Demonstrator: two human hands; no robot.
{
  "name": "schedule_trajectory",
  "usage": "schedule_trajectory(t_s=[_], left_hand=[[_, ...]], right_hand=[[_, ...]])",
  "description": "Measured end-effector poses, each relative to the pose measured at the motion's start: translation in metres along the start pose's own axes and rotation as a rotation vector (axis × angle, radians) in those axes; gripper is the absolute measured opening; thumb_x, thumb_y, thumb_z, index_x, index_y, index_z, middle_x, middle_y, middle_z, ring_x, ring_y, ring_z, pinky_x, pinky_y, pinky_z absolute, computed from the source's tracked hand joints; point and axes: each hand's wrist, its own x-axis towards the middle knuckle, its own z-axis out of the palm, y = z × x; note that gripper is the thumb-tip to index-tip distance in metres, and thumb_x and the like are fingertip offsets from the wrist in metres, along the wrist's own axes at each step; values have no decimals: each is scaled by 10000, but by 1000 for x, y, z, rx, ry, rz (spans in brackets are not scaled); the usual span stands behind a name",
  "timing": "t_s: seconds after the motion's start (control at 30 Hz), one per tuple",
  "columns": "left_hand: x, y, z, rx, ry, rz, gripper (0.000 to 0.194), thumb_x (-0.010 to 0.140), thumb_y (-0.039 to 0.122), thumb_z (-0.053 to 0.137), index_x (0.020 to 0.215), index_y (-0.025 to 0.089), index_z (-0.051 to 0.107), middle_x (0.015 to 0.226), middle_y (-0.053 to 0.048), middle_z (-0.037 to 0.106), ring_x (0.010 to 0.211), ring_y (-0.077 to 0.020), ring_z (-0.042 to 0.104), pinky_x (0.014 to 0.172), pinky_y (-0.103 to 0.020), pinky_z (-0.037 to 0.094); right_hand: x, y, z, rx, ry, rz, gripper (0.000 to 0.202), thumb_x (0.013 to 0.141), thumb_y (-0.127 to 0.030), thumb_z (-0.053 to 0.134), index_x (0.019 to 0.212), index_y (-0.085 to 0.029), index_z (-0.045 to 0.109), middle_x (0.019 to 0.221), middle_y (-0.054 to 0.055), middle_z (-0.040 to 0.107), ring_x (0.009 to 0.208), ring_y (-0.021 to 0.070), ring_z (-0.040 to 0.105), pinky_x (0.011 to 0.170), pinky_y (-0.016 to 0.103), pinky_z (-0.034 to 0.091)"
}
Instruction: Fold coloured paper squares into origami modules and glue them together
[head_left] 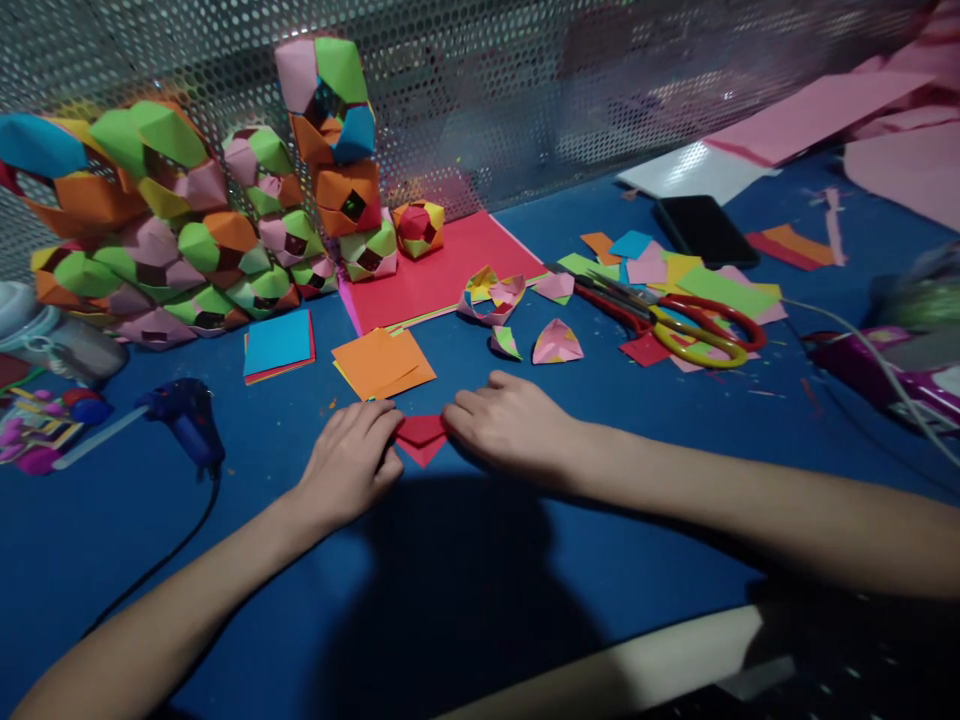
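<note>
A small red paper [423, 440], folded to a point facing me, lies on the blue table between my hands. My left hand [352, 458] is closed on its left end, the fingers curled over the edge. On the right end, my right hand [511, 422] presses with its fingers bent together. Just beyond my hands lie orange paper squares [384, 364]. Two small folded pieces, one green and white [506, 343] and one pink [557, 343], rest past my right hand, near a partly joined paper ring [491, 297].
Stacked folded-paper balls [217, 245] line the perforated metal wall. A blue glue gun [184, 420] with its cord lies at left, near blue squares [277, 343]. Scissors [705, 330], coloured scraps, a black phone [705, 230] and pink sheets [817, 115] are at right.
</note>
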Motion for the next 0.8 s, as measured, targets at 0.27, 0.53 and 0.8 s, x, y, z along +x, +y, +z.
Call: schedule_trajectory(t_s=[0.27,0.53,0.8], left_hand=[[7,7,-8,-346,71,-91,155,834,255,510,952,167,557,866,-53,629,786,-157,588,722,-278,465],[8,10,-10,-637,46,-421,73,797,247,542,792,176,555,714,16,574,627,-115,504,586,-224,393],[10,22,-7,-928,256,-573,68,795,248,558,803,182,543,850,-3,582,813,-133,539,744,-236,424]], right_hand=[[7,11,4,223,292,-36,261,925,-229,379,879,-124,614,818,83,620,708,170,513,649,307,291],[10,0,10,702,570,38,222,876,-206,461,1069,-109,510,1111,159,544,1002,203,514,816,330,433],[13,-11,8,1381,117,502,276,784,-363,562,960,-183,450,760,-14,528,597,97,484,519,227,396]])
